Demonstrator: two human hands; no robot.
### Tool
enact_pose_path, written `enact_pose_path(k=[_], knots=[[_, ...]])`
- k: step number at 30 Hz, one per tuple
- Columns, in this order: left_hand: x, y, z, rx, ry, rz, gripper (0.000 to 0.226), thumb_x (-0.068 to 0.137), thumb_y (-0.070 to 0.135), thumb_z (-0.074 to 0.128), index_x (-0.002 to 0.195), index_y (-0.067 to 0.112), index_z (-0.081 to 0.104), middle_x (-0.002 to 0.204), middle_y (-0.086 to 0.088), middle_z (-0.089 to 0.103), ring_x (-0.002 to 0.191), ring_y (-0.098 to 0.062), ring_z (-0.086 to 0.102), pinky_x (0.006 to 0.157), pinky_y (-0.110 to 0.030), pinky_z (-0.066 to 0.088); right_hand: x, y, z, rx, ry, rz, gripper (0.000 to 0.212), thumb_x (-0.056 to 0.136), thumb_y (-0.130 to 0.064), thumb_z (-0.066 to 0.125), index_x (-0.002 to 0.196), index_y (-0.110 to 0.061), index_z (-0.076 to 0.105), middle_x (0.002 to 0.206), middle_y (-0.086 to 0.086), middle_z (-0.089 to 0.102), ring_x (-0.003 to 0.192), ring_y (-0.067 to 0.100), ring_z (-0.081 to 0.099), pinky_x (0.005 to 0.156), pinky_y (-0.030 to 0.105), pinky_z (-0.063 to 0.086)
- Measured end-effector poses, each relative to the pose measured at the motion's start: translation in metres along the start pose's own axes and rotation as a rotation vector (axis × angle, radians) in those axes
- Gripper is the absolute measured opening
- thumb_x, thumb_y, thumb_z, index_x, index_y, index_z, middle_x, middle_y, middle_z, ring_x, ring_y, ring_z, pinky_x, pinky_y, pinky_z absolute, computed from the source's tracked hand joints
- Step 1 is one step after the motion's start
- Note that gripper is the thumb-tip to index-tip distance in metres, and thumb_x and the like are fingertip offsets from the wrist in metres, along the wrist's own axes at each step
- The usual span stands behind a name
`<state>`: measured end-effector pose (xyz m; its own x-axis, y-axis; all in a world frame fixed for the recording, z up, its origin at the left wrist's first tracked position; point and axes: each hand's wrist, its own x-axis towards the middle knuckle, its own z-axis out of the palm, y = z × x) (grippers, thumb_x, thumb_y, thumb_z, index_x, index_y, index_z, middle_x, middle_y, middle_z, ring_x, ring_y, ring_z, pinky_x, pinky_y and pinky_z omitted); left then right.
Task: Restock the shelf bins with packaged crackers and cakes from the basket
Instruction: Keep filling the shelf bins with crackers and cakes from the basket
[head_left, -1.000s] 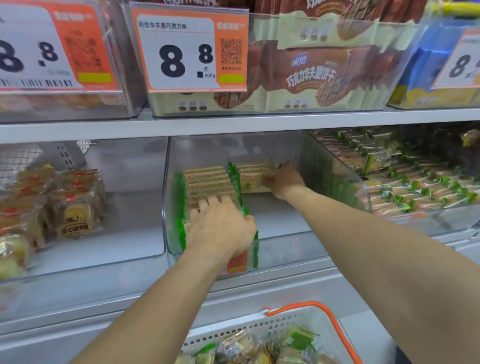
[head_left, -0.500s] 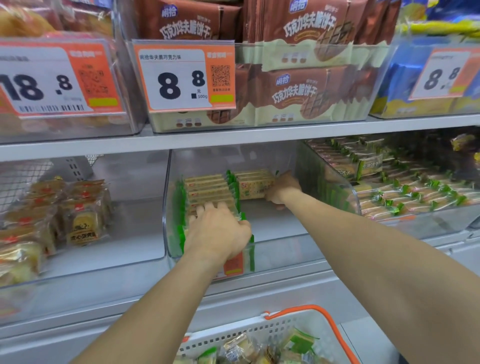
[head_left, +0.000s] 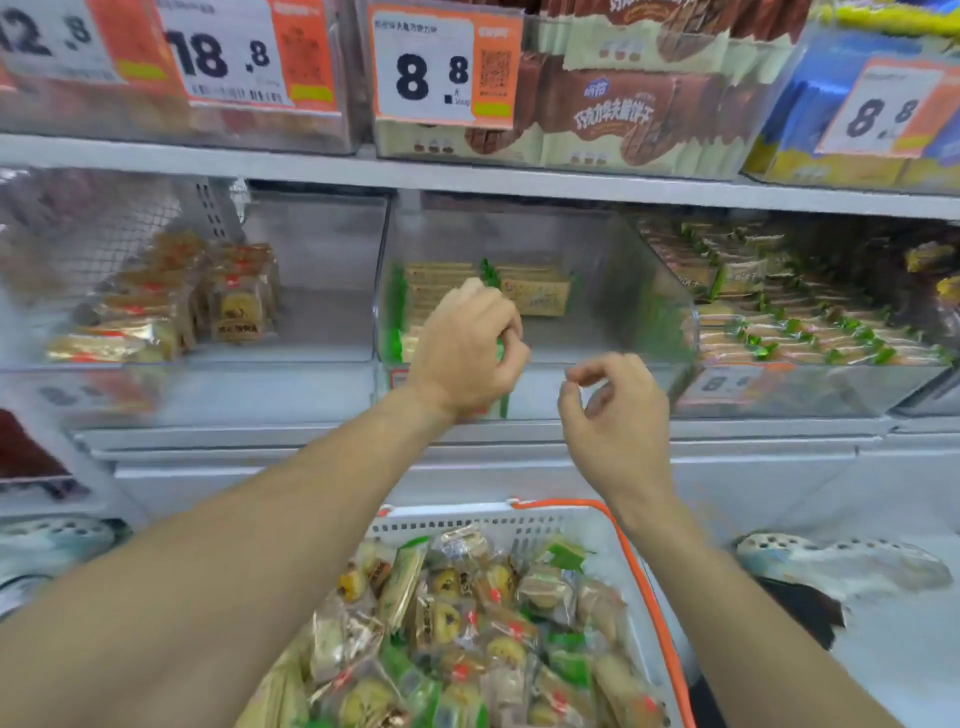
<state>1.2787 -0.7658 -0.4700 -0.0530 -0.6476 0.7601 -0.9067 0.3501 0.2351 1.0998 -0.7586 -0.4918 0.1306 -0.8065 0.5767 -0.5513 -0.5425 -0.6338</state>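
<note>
Shelf unit (head_left: 467, 171) is filling most of the view, upper row stocked with chocolate wafer packs (head_left: 623, 119) behind price tags. Middle clear bin (head_left: 649, 291) on the lower row is sitting mostly bare: two short rows of green-edged cracker packs (head_left: 535, 296) standing at its back left, floor in front open. Basket (head_left: 519, 525) with the orange handle is sitting directly below both forearms, piled with mixed cracker and cake packets (head_left: 457, 623), long axes pointing every which way. Left hand (head_left: 465, 348) is hanging in front of the bin's front wall, fingers loosely curled; can't tell whether anything is pinched, a green edge is showing beside the knuckles but it may be a pack behind. Right hand (head_left: 615, 410) is hovering lower, just outside the bin, fingers loosely curled, nothing in it. My read: next pick is down and toward the body, and the right hand is nearer the basket. Motion blur is smearing labels; basket's near end is cut off by the frame.
</note>
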Motion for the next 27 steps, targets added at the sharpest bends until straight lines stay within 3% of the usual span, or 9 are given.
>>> enact_pose_path(k=[3, 5, 6, 9, 12, 16, 18, 23, 27], knots=[[-0.040, 0.025, 0.001, -0.127, -0.028, 0.063, 0.007, 0.076, 0.006, 0.054, 0.071, 0.006, 0.058, 0.070, -0.008, 0.055, 0.069, -0.029, 0.047, 0.064, -0.038, 0.038, -0.075, 0.030, 0.010, 0.027, -0.098, 0.209, 0.018, 0.085, -0.011, 0.069, 0.089, -0.026, 0.062, 0.091, -0.004, 0.061, 0.068, 0.008, 0.057, 0.069, 0.025, 0.043], [-0.085, 0.039, 0.006, -0.185, -0.182, -0.029, 0.009, 0.079, 0.009, 0.053, 0.073, 0.008, 0.059, 0.072, -0.005, 0.058, 0.073, -0.026, 0.050, 0.066, -0.035, 0.041, -0.121, 0.048, 0.018, 0.017, -0.214, 0.349, 0.021, 0.086, -0.016, 0.069, 0.087, -0.035, 0.059, 0.090, -0.007, 0.065, 0.068, 0.006, 0.059, 0.072, 0.034, 0.051], [-0.111, 0.043, 0.009, -0.182, -0.306, -0.114, 0.011, 0.081, 0.013, 0.051, 0.076, 0.011, 0.061, 0.075, -0.003, 0.060, 0.076, -0.024, 0.052, 0.068, -0.036, 0.045, -0.140, 0.054, 0.020, 0.005, -0.277, 0.398, 0.021, 0.086, -0.019, 0.070, 0.084, -0.037, 0.059, 0.088, -0.010, 0.066, 0.070, 0.004, 0.060, 0.073, 0.033, 0.053], [-0.187, 0.052, 0.008, -0.100, -0.667, -0.321, 0.022, 0.088, 0.025, 0.044, 0.087, 0.018, 0.065, 0.087, 0.002, 0.063, 0.089, -0.018, 0.055, 0.084, -0.041, 0.050, -0.188, 0.065, 0.025, 0.004, -0.460, 0.456, 0.016, 0.087, -0.014, 0.071, 0.087, -0.029, 0.064, 0.086, -0.013, 0.067, 0.073, 0.001, 0.060, 0.067, 0.007, 0.043], [-0.244, 0.063, -0.001, -0.067, -0.810, -0.443, 0.023, 0.097, 0.028, 0.043, 0.100, 0.020, 0.064, 0.102, 0.004, 0.061, 0.100, -0.013, 0.052, 0.101, -0.035, 0.044, -0.221, 0.074, 0.029, -0.005, -0.571, 0.522, 0.012, 0.090, -0.017, 0.070, 0.096, -0.026, 0.064, 0.088, -0.012, 0.067, 0.074, -0.001, 0.062, 0.063, 0.011, 0.047], [-0.288, 0.078, -0.009, -0.048, -1.047, -0.510, 0.040, 0.102, 0.037, 0.037, 0.132, 0.019, 0.055, 0.129, 0.000, 0.054, 0.120, -0.016, 0.048, 0.109, -0.038, 0.041, -0.250, 0.087, 0.020, -0.079, -0.695, 0.508, 0.014, 0.091, -0.025, 0.068, 0.102, -0.031, 0.062, 0.102, -0.012, 0.062, 0.093, -0.002, 0.058, 0.080, 0.019, 0.051], [-0.299, 0.083, -0.011, 0.006, -1.165, -0.452, 0.049, 0.103, 0.041, 0.034, 0.144, 0.016, 0.046, 0.152, -0.007, 0.040, 0.141, -0.025, 0.034, 0.120, -0.043, 0.028, -0.261, 0.091, 0.011, -0.106, -0.832, 0.467, 0.019, 0.090, -0.028, 0.066, 0.109, -0.031, 0.064, 0.108, -0.013, 0.061, 0.099, 0.001, 0.059, 0.087, 0.025, 0.053], [-0.311, 0.089, -0.008, 0.077, -1.130, -0.407, 0.049, 0.101, 0.042, 0.037, 0.144, 0.020, 0.046, 0.158, -0.007, 0.031, 0.149, -0.025, 0.020, 0.123, -0.044, 0.014, -0.271, 0.091, -0.005, -0.164, -1.050, 0.386, 0.042, 0.085, -0.026, 0.068, 0.126, -0.032, 0.063, 0.114, -0.016, 0.060, 0.107, 0.005, 0.054, 0.091, 0.023, 0.045], [-0.319, 0.087, -0.007, 0.049, -1.075, -0.446, 0.047, 0.101, 0.045, 0.036, 0.142, 0.025, 0.048, 0.150, -0.003, 0.040, 0.144, -0.021, 0.028, 0.122, -0.041, 0.020, -0.273, 0.094, -0.007, -0.158, -0.992, 0.397, 0.027, 0.082, -0.022, 0.076, 0.105, -0.030, 0.066, 0.105, -0.016, 0.061, 0.101, 0.004, 0.056, 0.087, 0.021, 0.046]])
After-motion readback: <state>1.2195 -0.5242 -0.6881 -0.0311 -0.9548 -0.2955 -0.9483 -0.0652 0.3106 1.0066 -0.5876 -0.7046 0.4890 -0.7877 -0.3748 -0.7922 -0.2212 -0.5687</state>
